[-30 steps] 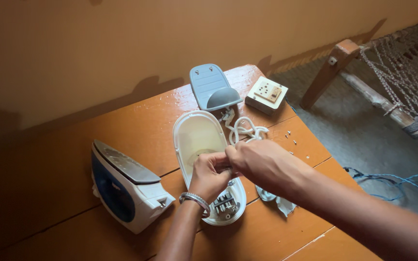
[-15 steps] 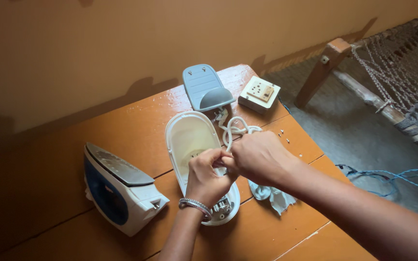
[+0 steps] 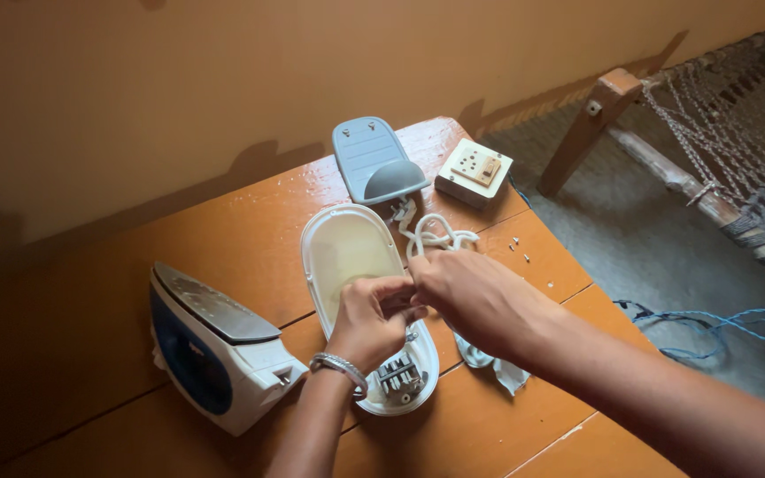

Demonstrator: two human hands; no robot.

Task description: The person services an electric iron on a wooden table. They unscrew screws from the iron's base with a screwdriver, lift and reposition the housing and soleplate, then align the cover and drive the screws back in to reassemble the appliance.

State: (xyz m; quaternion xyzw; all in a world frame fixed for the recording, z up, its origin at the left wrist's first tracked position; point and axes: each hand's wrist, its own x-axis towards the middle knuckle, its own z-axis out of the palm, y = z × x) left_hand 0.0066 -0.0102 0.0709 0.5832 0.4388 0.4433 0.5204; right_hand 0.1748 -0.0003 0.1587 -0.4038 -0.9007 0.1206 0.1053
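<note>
Both hands have closed in a little since a moment ago, the left hand [image 3: 372,319] and right hand [image 3: 475,296] now meeting over the white iron shell [image 3: 351,257], fingers pinched narrow on something small I cannot make out. That shell lies open-side up on the tabletop [image 3: 250,199] just beside the blue-and-white iron body [image 3: 210,350], long axis running away from the person, rounded nose toward the wall. A slip could flick the loose screws [image 3: 518,250] off the far edge, beyond the white cord [image 3: 436,237], grey cover [image 3: 374,161] and socket box [image 3: 475,172].
</note>
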